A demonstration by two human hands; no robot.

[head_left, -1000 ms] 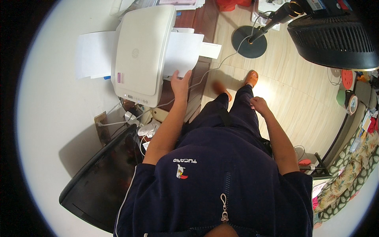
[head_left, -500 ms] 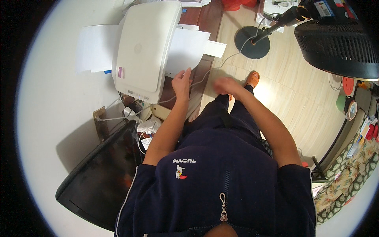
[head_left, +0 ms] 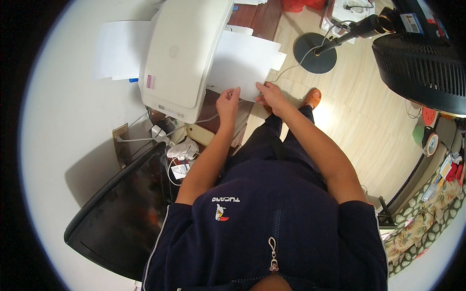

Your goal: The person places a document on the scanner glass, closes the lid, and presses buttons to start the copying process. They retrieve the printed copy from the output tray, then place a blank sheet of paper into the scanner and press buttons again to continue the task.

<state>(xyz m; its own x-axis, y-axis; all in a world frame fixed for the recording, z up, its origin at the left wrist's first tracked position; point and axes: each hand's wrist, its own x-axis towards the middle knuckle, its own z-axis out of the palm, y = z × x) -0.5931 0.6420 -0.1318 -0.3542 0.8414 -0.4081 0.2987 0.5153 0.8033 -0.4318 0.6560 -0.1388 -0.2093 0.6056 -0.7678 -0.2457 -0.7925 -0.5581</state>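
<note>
A white sheet of paper [head_left: 245,60] sticks out from the right side of a white flatbed printer [head_left: 182,58]. My right hand [head_left: 272,98] is closed on the sheet's near right corner, thumb on top. At the sheet's near edge is my left hand [head_left: 227,103], its fingers curled and their tips over the paper; whether they pinch it is hidden. More white paper [head_left: 121,48] stands out at the printer's left side. Narrower white sheets [head_left: 278,61] peek out beyond the held sheet on the right.
The printer stands on a dark reddish wooden desk [head_left: 247,17]. A grey cable crosses near the sheet. A black round stand base [head_left: 314,52] is on the floor at the right, below a black fan-like housing [head_left: 422,68]. A dark monitor [head_left: 121,203] sits at lower left.
My right hand has moved left and taken hold of the sheet's corner. The sheet has swung out flatter and farther right. My left hand has shifted slightly down.
</note>
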